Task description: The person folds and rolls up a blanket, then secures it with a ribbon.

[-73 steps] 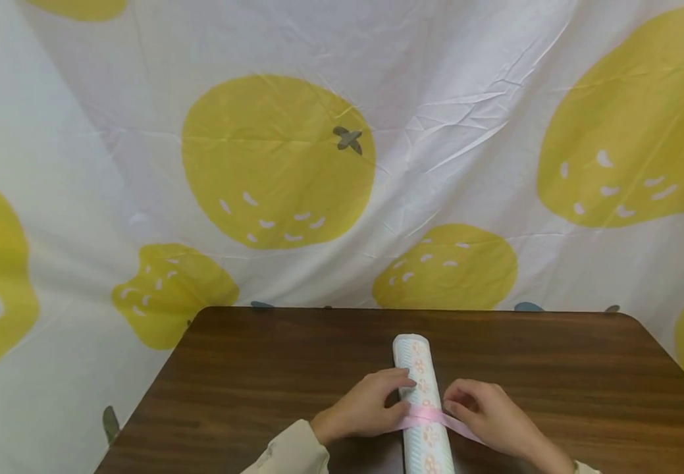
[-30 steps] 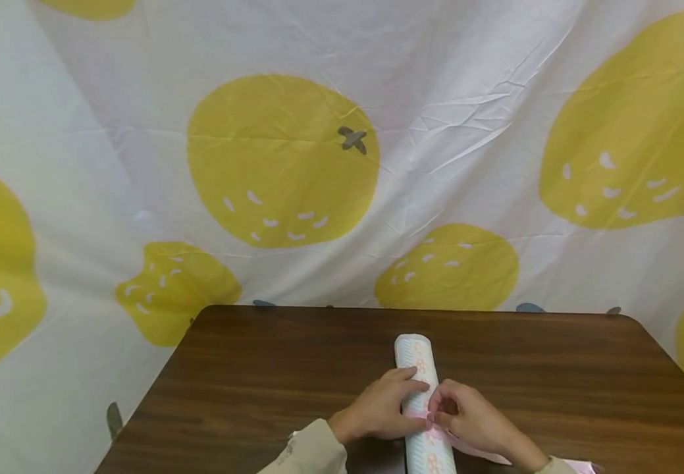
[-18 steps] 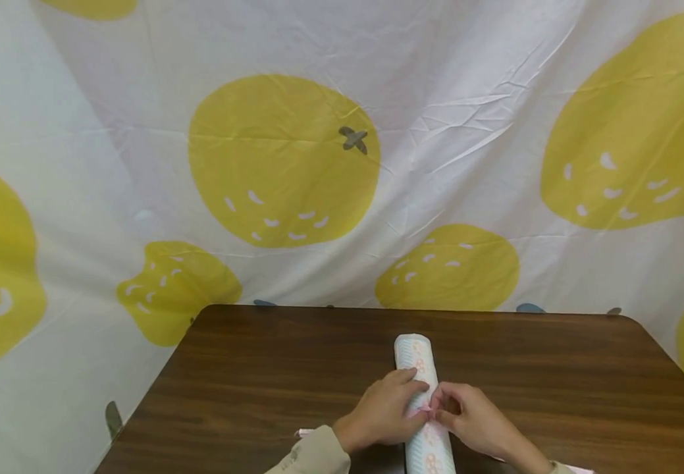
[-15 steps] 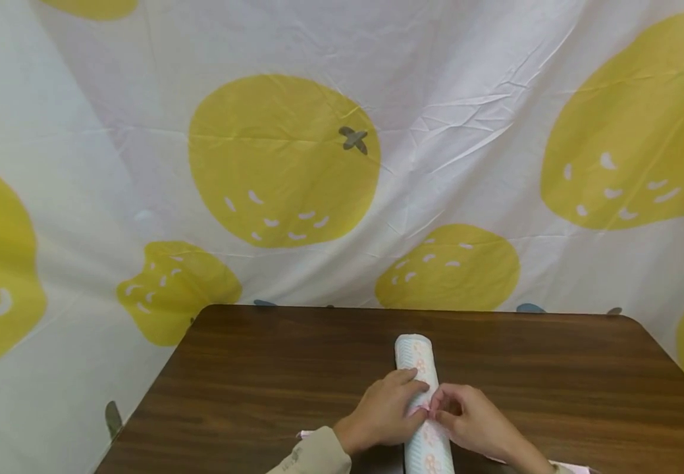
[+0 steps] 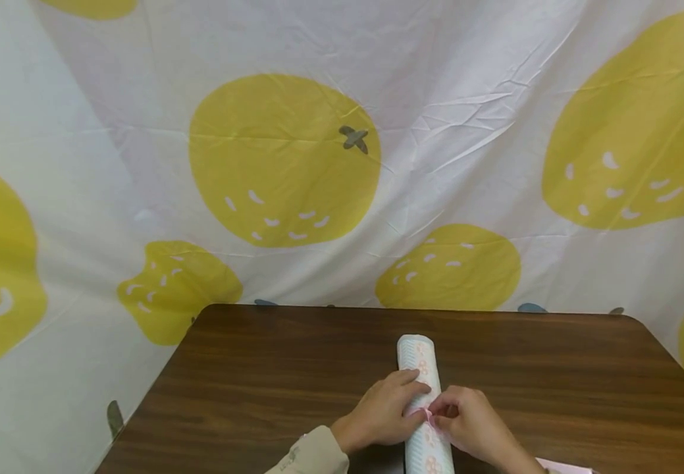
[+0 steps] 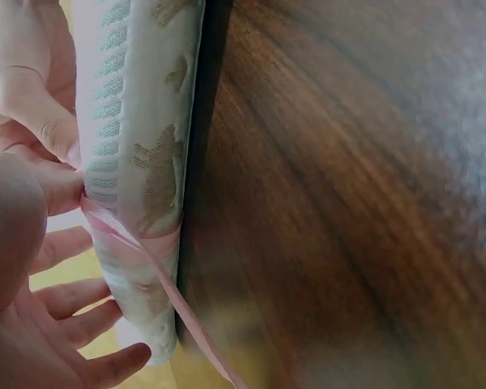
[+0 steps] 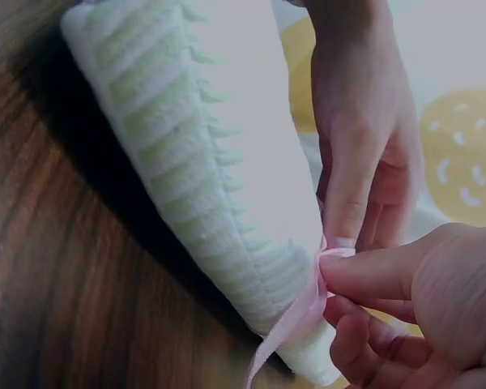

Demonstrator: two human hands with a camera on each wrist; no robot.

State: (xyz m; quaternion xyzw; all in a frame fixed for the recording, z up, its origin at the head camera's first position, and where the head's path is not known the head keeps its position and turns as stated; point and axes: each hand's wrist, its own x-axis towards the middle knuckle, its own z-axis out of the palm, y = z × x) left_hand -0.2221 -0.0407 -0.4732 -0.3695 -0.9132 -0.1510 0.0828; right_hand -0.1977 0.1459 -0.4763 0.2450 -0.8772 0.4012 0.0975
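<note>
A rolled towel (image 5: 417, 359), white with pale blue stripes and peach flower shapes, lies lengthwise on the table. Pink ribbon (image 6: 196, 324) wraps round its middle, gathered into a narrow crossing or knot on top; which one I cannot tell. My left hand (image 5: 382, 411) rests on the towel, fingers spread over it, its thumb pressing beside the ribbon's crossing. From the right, my right hand (image 5: 473, 421) pinches the ribbon (image 7: 296, 316) between thumb and index finger, close to the left thumb. A ribbon tail hangs down the towel's side in both wrist views.
The brown wood-grain table (image 5: 294, 368) has rounded far corners. Behind it hangs a white curtain (image 5: 448, 52) printed with yellow fruit. Another stretch of pink ribbon (image 5: 567, 467) lies on the table by the right wrist.
My left hand has shifted right onto the towel, and my right hand has come in to the ribbon's crossing. The flat pink band has become a narrow gathered one.
</note>
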